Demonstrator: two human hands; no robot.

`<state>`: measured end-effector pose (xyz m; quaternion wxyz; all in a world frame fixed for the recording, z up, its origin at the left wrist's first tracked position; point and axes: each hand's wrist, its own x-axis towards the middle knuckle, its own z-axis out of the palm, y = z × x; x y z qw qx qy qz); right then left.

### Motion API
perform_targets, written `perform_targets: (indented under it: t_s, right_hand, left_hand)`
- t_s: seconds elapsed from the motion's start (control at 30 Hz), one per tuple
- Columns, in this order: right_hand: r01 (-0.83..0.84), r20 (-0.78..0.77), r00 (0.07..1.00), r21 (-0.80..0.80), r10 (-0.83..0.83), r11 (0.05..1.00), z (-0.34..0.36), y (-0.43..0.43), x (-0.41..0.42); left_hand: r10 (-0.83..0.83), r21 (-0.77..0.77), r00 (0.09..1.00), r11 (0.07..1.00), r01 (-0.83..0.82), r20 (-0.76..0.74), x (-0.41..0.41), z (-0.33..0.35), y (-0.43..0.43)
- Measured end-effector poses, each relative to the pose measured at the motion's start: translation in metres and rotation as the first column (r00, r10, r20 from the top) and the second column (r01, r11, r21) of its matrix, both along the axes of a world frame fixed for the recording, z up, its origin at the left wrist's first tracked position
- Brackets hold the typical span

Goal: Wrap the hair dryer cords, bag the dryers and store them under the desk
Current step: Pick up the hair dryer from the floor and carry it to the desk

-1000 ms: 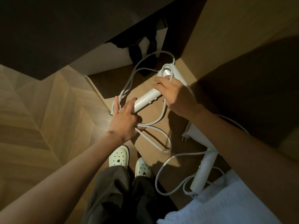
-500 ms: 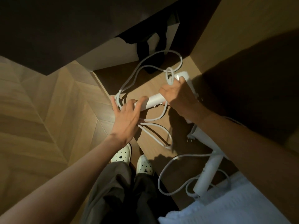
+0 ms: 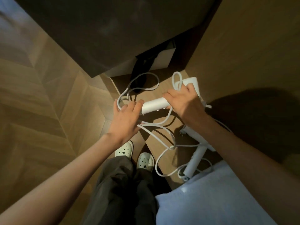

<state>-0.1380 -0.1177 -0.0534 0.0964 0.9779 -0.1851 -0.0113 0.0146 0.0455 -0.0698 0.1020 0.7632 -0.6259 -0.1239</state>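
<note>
Dryer [image 3: 154, 105] is held roughly level above the wooden ledge [image 3: 162, 125], between both hands. The right hand [image 3: 183, 101] is wrapped round it where handle meets head, and a small loop of cord [image 3: 177, 73] stands up beside its fingers. The left hand [image 3: 125, 118] is at the handle's free end, fingers curled round strands of cord. More cord lies in loose loops on the ledge beyond and below the hands.

Room is tight. The wood wall [image 3: 243, 46] is just right of the dryer's head, and a dark desk top [image 3: 113, 30] overhangs beyond. A pale container [image 3: 164, 60] with a black strap sits in the gap under it. The ledge's edge runs diagonally from under the desk top to beside the shoes [image 3: 124, 149]; left of it the floor [image 3: 40, 103] lies open. A second dryer [image 3: 194, 159] lies on the ledge under the right forearm. A plug [image 3: 182, 133] is beside its head, and its cord is looped near a pale blue cloth [image 3: 211, 192].

Half a second ago the left fingers were spread at the handle's end; now they have closed on the cord. The right hand grips as before, and the second dryer lies where it did.

The floor is herringbone wood, the ledge and wall a similar wood. The light is dim and warm, and a shadow falls on the wall.
</note>
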Motion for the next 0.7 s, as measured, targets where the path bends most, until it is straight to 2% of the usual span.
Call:
perform_targets:
  t_s: [0.2,0.43,0.5,0.7]
  right_hand:
    - [0.118,-0.182,0.978,0.061,-0.105,0.991,0.075,0.040,-0.011]
    - [0.094,-0.216,0.973,0.065,-0.078,0.993,0.154,0.106,-0.019]
    - [0.083,-0.223,0.973,0.110,-0.057,0.991,0.168,0.124,-0.018]
    - [0.157,-0.224,0.967,0.150,-0.121,0.976,0.202,0.180,0.001]
  left_hand:
    - [-0.022,0.003,0.999,1.000,0.023,-0.039,-0.008,0.072,0.035]
    - [-0.028,-0.031,0.996,0.999,0.025,-0.088,-0.020,0.133,0.105]
    - [-0.026,-0.028,0.995,0.999,0.024,-0.098,-0.018,0.149,0.122]
    - [-0.059,-0.012,0.993,0.998,0.058,-0.103,0.007,0.184,0.169]
